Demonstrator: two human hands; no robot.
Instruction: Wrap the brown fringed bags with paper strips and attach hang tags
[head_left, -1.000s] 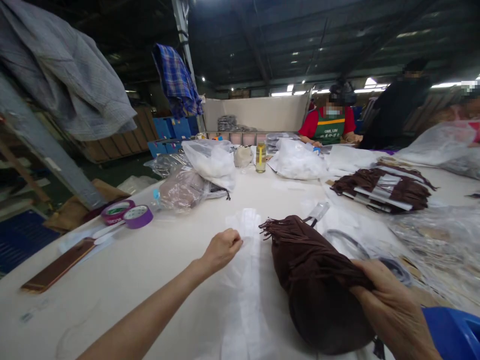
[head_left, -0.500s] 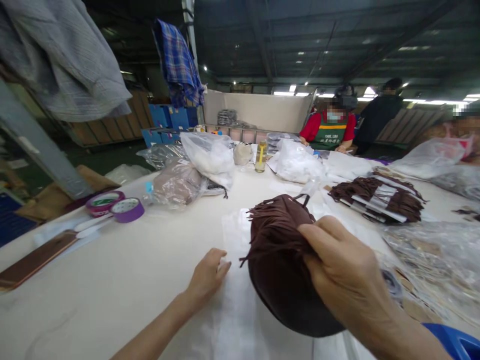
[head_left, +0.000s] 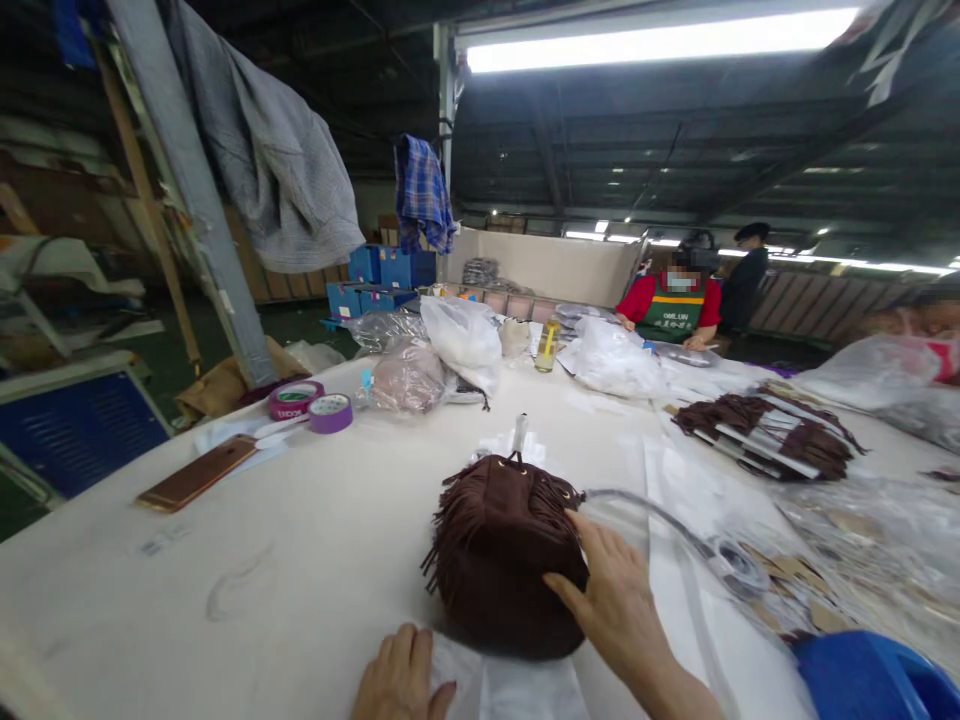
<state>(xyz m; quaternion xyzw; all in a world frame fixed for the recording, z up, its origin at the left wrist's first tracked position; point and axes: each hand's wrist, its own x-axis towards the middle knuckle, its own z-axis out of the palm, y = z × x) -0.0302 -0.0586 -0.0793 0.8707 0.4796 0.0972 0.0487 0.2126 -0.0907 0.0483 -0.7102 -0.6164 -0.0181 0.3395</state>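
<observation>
1. Fingers [head_left: 595, 538] of the right hand [head_left: 619, 600]: spread wide, thumb apart, laid against the right side of a dark brown, rounded, soft-looking fringed bag [head_left: 506, 590]. Contact is noted; the hand is not closed around it.
2. Left hand [head_left: 401, 675]: near the lower edge of view, fingers close together over translucent white plastic sheeting [head_left: 529, 690], thumb set apart. Whether the sheeting is pinched cannot be told (the hand is partly cut off by the frame).
3. The bag sits on the broad off-white surface [head_left: 315, 560], directly before the person, its lower edge beside the sheeting. Fringe hangs along its left side and upper part; a dark cord and metal eyelets show at the top.
4. Right of the bag: a grey curved strap-like length [head_left: 660, 505] and, farther off, a pile of dark brown fringed material with pale strips [head_left: 772, 435]. A blue moulded object [head_left: 862, 675] occupies the lower right corner.
5. Left: a purple tape roll [head_left: 330, 413] beside a magenta tape roll [head_left: 295, 398], near a flat oblong brown object [head_left: 199, 473].
6. Beyond: a clear bottle of yellowish liquid [head_left: 547, 347] and a co-worker in red sleeves and a green apron [head_left: 675, 312].
</observation>
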